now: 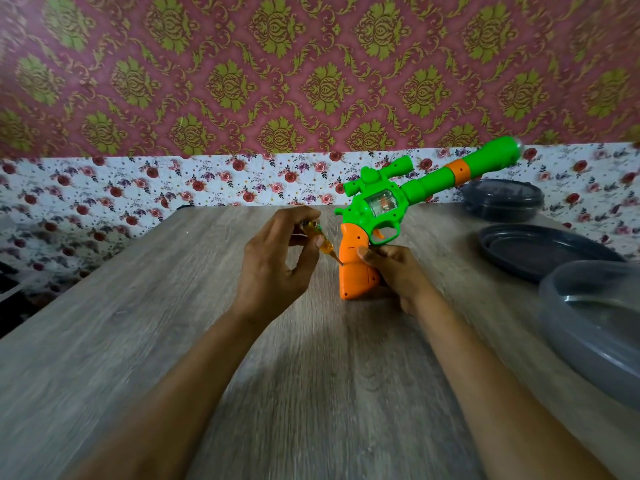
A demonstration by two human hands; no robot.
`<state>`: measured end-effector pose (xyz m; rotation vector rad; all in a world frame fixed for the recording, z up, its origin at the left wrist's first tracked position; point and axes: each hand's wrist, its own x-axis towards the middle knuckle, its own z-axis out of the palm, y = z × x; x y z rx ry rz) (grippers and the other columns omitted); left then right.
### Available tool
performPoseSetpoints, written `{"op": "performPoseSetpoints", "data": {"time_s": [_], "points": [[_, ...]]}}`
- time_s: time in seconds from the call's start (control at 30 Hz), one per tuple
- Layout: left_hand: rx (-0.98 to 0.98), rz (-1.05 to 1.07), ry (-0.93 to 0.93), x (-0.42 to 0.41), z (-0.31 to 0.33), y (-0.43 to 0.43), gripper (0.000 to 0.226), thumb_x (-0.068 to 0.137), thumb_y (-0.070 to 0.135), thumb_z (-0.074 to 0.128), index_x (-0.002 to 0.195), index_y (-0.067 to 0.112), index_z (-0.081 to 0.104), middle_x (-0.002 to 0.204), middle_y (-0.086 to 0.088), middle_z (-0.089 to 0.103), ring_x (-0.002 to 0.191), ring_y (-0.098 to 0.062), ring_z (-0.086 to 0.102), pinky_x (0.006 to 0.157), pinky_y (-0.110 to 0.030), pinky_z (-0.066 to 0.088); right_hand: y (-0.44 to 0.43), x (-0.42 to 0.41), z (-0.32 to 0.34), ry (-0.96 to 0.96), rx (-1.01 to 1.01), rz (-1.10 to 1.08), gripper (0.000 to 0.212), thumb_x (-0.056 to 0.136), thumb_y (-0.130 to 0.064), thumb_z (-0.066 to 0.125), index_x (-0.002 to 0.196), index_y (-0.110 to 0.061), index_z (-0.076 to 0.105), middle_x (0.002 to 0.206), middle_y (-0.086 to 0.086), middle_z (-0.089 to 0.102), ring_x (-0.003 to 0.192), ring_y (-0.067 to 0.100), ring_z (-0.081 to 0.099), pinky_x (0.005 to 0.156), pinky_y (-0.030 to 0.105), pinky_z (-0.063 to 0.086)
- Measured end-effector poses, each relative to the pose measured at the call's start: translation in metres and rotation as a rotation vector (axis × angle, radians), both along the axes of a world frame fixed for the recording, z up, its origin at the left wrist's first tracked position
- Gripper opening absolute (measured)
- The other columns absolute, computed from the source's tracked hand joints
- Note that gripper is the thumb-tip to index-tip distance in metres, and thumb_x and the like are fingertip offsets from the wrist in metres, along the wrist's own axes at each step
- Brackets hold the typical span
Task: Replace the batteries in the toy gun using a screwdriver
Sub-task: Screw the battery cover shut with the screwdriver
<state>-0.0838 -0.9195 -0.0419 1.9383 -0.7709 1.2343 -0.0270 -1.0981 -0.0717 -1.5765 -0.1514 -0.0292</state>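
A green toy gun with an orange grip stands butt-down on the wooden table, its barrel slanting up to the right. My right hand grips the orange handle from the right side, thumb on its face. My left hand pinches a small screwdriver with a translucent yellow handle. The screwdriver's tip touches the left edge of the orange grip, at a screw hole.
A dark lidded round container stands at the back right. In front of it lies a dark lid, and a translucent grey bowl sits at the right edge. Floral wallpaper backs the table.
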Motion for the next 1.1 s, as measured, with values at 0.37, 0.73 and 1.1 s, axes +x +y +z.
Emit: {"op": "performPoseSetpoints", "data": {"time_s": [0.37, 0.73, 1.1], "points": [[0.047, 0.016, -0.065, -0.0012, 0.0044, 0.0004, 0.024, 0.09, 0.01, 0.058, 0.111, 0.005, 0.067, 0.099, -0.011, 0.064, 0.088, -0.01, 0.06, 0.072, -0.022, 0.052, 0.0007, -0.0001, -0.0002, 0.027, -0.002, -0.032, 0.019, 0.088, -0.019, 0.059, 0.101, -0.007, 0.065, 0.094, 0.014, 0.065, 0.089, 0.025, 0.06, 0.092, 0.051, 0.048], [-0.011, 0.017, -0.042, -0.0046, 0.0052, -0.0025, 0.032, 0.092, 0.005, 0.047, 0.12, 0.003, 0.06, 0.118, -0.003, 0.059, 0.111, -0.01, 0.058, 0.094, -0.015, 0.045, 0.0007, 0.0006, 0.0001, 0.041, -0.023, -0.036, 0.012, 0.088, -0.021, 0.059, 0.094, -0.012, 0.064, 0.088, 0.01, 0.064, 0.088, 0.024, 0.059, 0.09, 0.047, 0.048], [-0.045, 0.068, -0.046, -0.003, 0.0052, -0.002, 0.037, 0.09, -0.009, 0.047, 0.123, 0.004, 0.057, 0.115, -0.004, 0.063, 0.107, -0.007, 0.059, 0.089, -0.013, 0.046, 0.0036, -0.0036, 0.0038, 0.049, -0.061, -0.036, 0.015, 0.088, -0.022, 0.06, 0.095, -0.011, 0.065, 0.097, 0.015, 0.064, 0.093, 0.026, 0.06, 0.093, 0.056, 0.047]]}}
